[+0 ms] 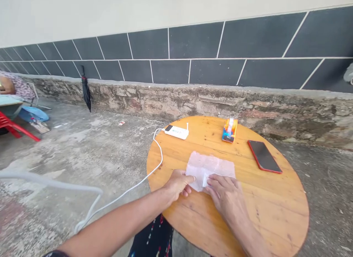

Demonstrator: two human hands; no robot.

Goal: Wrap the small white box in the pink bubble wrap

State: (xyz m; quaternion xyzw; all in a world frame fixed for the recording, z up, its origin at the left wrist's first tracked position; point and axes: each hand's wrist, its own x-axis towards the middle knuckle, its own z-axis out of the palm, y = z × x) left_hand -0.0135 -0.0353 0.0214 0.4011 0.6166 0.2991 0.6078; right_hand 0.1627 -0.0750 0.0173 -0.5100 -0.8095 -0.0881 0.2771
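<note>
A thin, whitish, see-through sheet (211, 163) lies spread on the round wooden table (264, 209), close to its near left side. My left hand (178, 184) pinches the sheet's left edge between thumb and fingers. Over the sheet's near right part, my right hand (227, 192) has its fingers closed on a small white piece (205, 179). Whether that piece is separate or a folded bit of the sheet, I cannot tell. The fingers partly cover it and the sheet's near edge.
At the table's back stand a white device (176, 132) with a white cable (132, 189) and an orange-and-blue tape dispenser (230, 130). A red-edged phone (264, 156) lies right. Beyond are a tiled wall (149, 43), a black umbrella (86, 89) and a seated person (20, 85).
</note>
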